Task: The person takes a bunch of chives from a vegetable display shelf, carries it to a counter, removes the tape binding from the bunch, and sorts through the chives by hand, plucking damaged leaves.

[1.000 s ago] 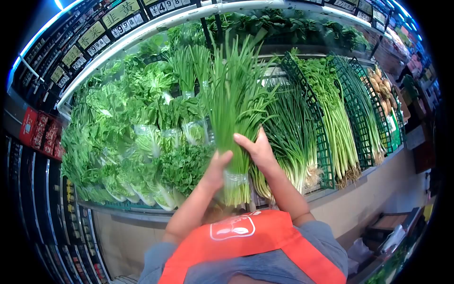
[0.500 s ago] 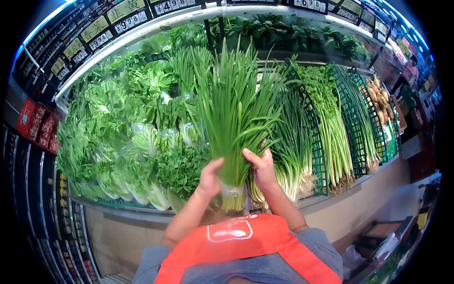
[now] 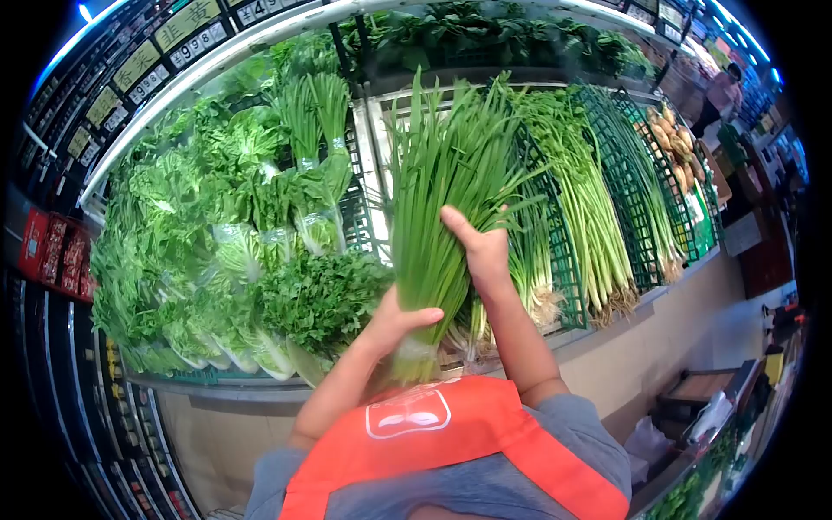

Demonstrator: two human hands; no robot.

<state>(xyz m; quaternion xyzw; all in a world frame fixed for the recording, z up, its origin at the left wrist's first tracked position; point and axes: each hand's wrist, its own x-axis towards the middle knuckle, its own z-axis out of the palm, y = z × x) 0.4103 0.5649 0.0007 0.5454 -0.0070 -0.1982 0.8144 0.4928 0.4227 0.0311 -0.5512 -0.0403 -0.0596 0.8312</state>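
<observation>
A big bunch of garlic chives [image 3: 438, 199] stands tilted in front of my chest, with its long flat leaves fanning up and its bound stem end low, near the apron. My left hand [image 3: 397, 322] is closed round the lower stems, its thumb lying across the front. Higher up on the right side, my right hand [image 3: 481, 251] grips the leaves with its thumb in front; its fingers are mostly hidden behind. Just behind the bunch lie scallions [image 3: 530, 247] with pale roots, partly covered by it.
Leafy greens [image 3: 182, 217] fill the left of the display, with dark bunched herbs [image 3: 312, 299] nearer. Green crate dividers [image 3: 637, 225] and celery-like stalks [image 3: 594, 234] are on the right. Price signs [image 3: 186, 35] hang above. Another person [image 3: 721, 95] stands far right.
My right hand has slid up the leaves. My left thumb now lies across the stems, where before the hand was at their side. The bunch leans more to the right.
</observation>
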